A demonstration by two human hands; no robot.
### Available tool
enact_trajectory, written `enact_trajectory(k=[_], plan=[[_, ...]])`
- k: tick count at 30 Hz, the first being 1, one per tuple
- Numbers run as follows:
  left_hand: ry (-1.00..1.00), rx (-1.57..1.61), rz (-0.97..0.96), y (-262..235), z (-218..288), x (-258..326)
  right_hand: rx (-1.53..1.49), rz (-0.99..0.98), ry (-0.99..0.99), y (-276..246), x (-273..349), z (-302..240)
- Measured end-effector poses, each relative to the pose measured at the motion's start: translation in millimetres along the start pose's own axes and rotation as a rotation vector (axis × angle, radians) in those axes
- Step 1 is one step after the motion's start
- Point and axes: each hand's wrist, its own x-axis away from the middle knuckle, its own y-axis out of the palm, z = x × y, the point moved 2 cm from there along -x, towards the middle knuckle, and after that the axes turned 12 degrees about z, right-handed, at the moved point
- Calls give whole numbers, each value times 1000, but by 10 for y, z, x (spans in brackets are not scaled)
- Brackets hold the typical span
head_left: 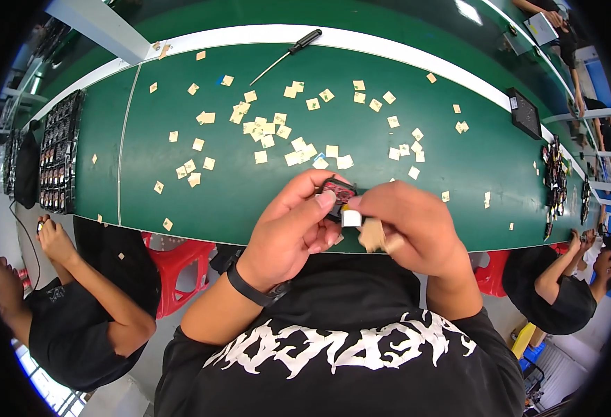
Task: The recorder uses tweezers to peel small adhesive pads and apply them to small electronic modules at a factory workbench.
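Observation:
Close to the table's near edge, my left hand (284, 229) is closed around a small black device (338, 193) with a reddish patterned face, its thumb pressed on the front. My right hand (416, 226) reaches the device's right side with its fingers pinched together. A small white block-like piece (351, 218) shows at those fingertips, over the lower part of the device. Under the curled right fingers is a tan paper-like piece (373, 235), smeared by motion. Exactly how the right fingers grip these pieces is hidden.
Many small pale square stickers (263, 128) lie scattered on the green table (145, 160). A black-handled screwdriver (288, 55) rests at the far edge. Trays of black parts (60, 153) stand left; a black box (524, 113) sits right. People (90, 299) work on both sides.

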Motion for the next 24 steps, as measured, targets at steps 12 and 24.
enact_trajectory(k=[12, 24], plan=[[499, -462, 219, -55, 152, 19, -842, 195, 801, 49, 343, -50], [592, -314, 329, 6, 140, 126, -1233, 79, 719, 158, 369, -32]])
